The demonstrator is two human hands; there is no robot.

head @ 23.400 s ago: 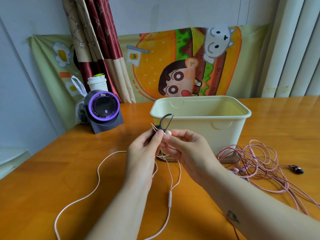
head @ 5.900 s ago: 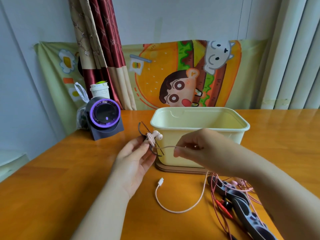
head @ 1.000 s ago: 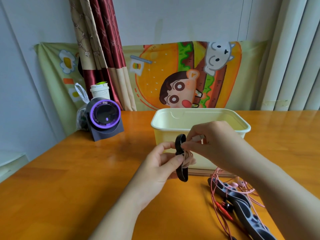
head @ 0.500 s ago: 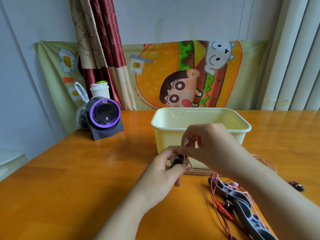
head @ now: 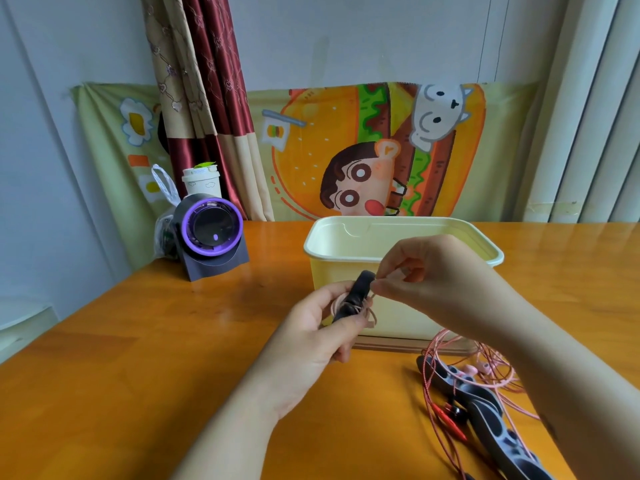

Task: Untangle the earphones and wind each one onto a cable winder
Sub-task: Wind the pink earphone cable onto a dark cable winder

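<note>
My left hand (head: 320, 332) grips a black cable winder (head: 356, 295) in front of the cream bin, with the pink earphone cable (head: 367, 311) wound round its middle. My right hand (head: 429, 275) pinches the cable's end at the winder's top tip. A tangle of pink and red earphone cables (head: 485, 372) lies on the table at lower right, partly behind my right forearm. Grey cable winders (head: 485, 407) lie in a row among those cables.
A cream plastic bin (head: 346, 244) stands open mid-table just behind my hands. A black and purple device (head: 211, 233) sits at the back left, with a paper cup (head: 202, 180) and a plastic bag behind it. The wooden table (head: 138, 358) shows bare at left.
Since the earliest frames the loose pink cable has been wound onto the black winder. In the last second the winder turned in my left hand while my right hand stayed at its top end.
</note>
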